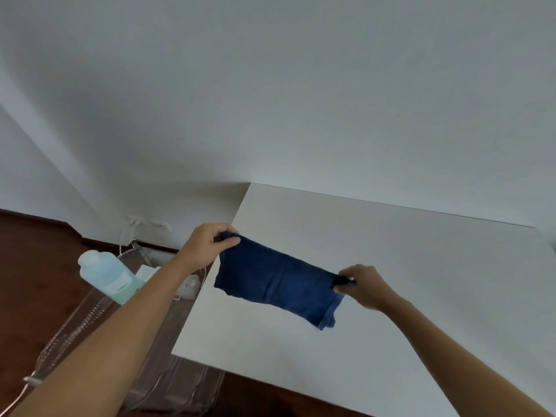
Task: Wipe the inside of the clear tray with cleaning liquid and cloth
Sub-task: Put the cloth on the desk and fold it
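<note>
At the far left, a clear tray (90, 320) sits low beside the white tabletop (391, 266), over the dark wooden floor (36, 260), its near end reaching under the tabletop's edge. A pale bottle of green-tinted cleaning liquid (108, 275) lies tilted in the tray, with small white items beside it that are too blurred to identify. The left forearm crosses over the tray, and the left hand (207, 245) pinches the upper left corner of a dark blue cloth (279, 281) between thumb and fingers. The cloth hangs stretched above the tabletop, sloping down toward the right. The right hand (364, 285) is closed on the cloth's right corner.
</note>
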